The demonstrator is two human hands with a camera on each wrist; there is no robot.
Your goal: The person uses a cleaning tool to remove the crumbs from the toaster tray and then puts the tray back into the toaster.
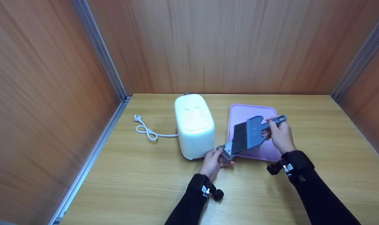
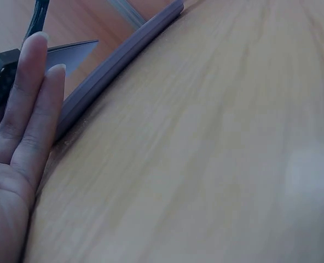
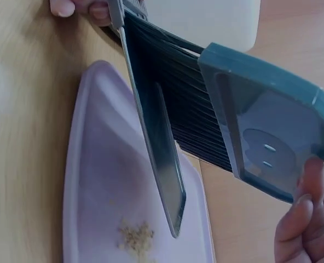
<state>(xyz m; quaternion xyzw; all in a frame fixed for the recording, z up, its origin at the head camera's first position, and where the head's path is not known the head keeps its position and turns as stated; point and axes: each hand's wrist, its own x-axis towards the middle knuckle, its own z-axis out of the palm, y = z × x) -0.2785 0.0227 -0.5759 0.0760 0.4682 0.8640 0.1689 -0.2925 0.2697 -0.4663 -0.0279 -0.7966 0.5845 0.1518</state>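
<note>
My right hand point(image 1: 281, 137) grips the handle of a blue hand brush point(image 1: 255, 130), whose black bristles point(image 3: 192, 109) point left. In my left hand point(image 1: 212, 164) is a small blue-grey dustpan point(image 1: 228, 150), pinched at its slotted end, with two fingers stretched out in the left wrist view. The bristles lie against the dustpan, which appears nearly edge-on and tilted in the right wrist view. Both tools are over the near part of a purple tray point(image 1: 246, 109). A small heap of pale crumbs point(image 3: 136, 238) lies on the tray.
A white toaster point(image 1: 195, 137) stands left of the tray, close to my left hand. Its white cord point(image 1: 166, 135) loops left to a plug point(image 1: 137, 117) on the wooden table point(image 1: 139, 187). Wood-grain panels point(image 1: 223, 47) enclose the back and sides.
</note>
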